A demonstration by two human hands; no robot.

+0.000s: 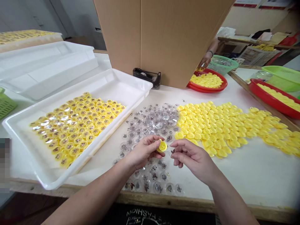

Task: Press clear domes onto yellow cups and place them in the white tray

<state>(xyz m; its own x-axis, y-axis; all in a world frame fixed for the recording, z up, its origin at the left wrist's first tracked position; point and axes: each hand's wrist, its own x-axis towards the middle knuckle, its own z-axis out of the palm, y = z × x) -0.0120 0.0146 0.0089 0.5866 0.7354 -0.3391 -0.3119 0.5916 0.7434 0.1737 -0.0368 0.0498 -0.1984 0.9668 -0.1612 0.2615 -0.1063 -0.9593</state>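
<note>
while the left hand (145, 151) curls around a yellow plastic cap (161, 146), gripping it between thumb and fingers, the right hand (194, 157) pinches a small dark piece (172, 152) between thumb and forefinger, just beside the cap. both hang over the white work table (257, 178). under and behind them lies a loose scatter of clear, round plastic capsule halves (152, 120), most with a dark speck inside. to the right, glossy ribbed yellow caps (225, 128) spread in a broad, uneven band. on the left, a shallow white plastic tray (131, 82) holds close-packed yellow capsules (77, 131), many topped with clear domes. farther ahead, a red plastic plate (220, 89) is heaped with yellow caps (206, 80), and a larger red tray (252, 86) holds more at the right. a brown cardboard partition (164, 40) stands on the table with a black tape dispenser (147, 77) at its foot. beyond it, a co-worker's hand (206, 59) sits near a green plastic basket (222, 64).
</note>
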